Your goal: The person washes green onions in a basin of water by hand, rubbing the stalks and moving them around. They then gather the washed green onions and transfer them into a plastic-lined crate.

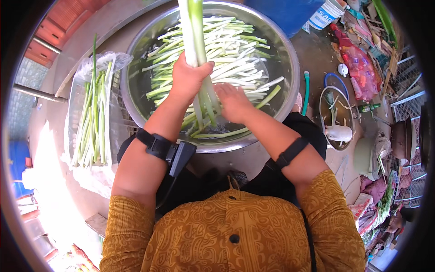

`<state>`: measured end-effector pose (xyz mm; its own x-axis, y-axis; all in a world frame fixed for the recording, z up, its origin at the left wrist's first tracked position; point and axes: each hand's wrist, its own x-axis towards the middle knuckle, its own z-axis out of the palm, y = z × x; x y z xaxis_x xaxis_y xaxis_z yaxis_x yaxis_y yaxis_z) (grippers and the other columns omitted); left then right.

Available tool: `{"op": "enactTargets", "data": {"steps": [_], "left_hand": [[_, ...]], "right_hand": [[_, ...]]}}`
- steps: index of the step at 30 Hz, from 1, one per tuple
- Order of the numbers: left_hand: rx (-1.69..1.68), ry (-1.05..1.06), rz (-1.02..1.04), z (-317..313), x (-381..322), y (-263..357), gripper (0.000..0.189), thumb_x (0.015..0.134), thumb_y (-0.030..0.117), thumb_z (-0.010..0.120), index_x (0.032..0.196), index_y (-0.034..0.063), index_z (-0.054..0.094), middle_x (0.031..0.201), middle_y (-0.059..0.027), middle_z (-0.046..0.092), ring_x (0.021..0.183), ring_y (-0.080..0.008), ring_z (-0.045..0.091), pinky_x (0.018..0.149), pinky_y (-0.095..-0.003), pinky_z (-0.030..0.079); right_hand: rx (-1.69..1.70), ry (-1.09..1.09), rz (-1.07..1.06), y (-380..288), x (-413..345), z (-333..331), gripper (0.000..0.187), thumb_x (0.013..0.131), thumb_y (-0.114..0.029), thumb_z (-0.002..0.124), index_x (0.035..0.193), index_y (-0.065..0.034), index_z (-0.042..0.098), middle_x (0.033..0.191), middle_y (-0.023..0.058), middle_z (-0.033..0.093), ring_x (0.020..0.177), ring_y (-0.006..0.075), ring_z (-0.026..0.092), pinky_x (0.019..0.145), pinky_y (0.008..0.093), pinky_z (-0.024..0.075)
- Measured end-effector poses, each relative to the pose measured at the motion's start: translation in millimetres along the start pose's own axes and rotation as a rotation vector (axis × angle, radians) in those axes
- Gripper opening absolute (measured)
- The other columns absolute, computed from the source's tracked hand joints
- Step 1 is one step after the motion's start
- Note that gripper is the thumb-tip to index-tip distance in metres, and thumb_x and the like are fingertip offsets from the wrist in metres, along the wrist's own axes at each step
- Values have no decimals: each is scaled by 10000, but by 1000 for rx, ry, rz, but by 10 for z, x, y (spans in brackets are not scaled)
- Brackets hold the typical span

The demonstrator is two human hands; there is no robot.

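Note:
My left hand (190,76) grips a bunch of long scallion stalks (191,30), held upright and slightly tilted above a wide metal basin (295,64). The lower ends of the bunch reach the water near the basin's front, where the surface is disturbed. Beside those lower ends is my right hand (236,103), its fingers extended against or very close to the stalks; contact is hard to tell. Many trimmed scallions (234,51), white to pale green, float in the basin. Part of the bunch is hidden behind my left hand.
Left of the basin, a plastic-lined crate (114,136) holds longer green scallions (93,119). A blue container (282,13) and a white bucket (326,15) stand behind. To the right are a green hose piece (306,91), a smaller basin (321,115) and a net bag of bottles (362,71).

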<state>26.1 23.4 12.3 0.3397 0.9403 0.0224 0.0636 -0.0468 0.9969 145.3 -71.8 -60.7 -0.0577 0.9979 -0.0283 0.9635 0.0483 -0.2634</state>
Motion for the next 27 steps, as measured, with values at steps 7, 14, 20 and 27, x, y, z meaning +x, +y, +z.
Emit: {"op": "enactTargets", "data": {"steps": [7, 14, 20, 27], "left_hand": [[-190, -6, 21, -371, 69, 211, 407, 706, 62, 679, 1040, -27, 463, 817, -102, 560, 688, -195, 593, 631, -317, 501], [-275, 131, 161, -769, 192, 495, 431, 722, 94, 679, 1064, -26, 445, 816, -119, 568, 722, -216, 607, 652, -335, 515], [-120, 93, 151, -661, 197, 301, 395, 711, 85, 661, 1039, -26, 472, 807, -110, 590, 710, -188, 598, 650, -302, 488], [535, 68, 172, -252, 80, 143, 394, 658, 162, 663, 1021, 64, 544, 879, -146, 635, 784, -302, 617, 698, -345, 482]], "right_hand": [[124, -284, 44, 117, 39, 703, 587, 794, -92, 500, 1348, -108, 307, 1409, 102, 298, 1303, 275, 279, 1039, 516, 229], [-95, -252, -40, 158, -42, 959, 608, 776, -39, 503, 1349, -153, 334, 1454, 104, 191, 1341, 280, 186, 1054, 528, 196], [471, -146, 164, 243, 322, 373, 625, 719, -48, 575, 1315, -120, 401, 1370, 128, 356, 1291, 264, 303, 1036, 472, 263], [1873, 318, 40, -128, 316, -784, 550, 744, -28, 642, 1246, -67, 421, 1204, 135, 508, 1174, 249, 432, 959, 392, 363]]}}
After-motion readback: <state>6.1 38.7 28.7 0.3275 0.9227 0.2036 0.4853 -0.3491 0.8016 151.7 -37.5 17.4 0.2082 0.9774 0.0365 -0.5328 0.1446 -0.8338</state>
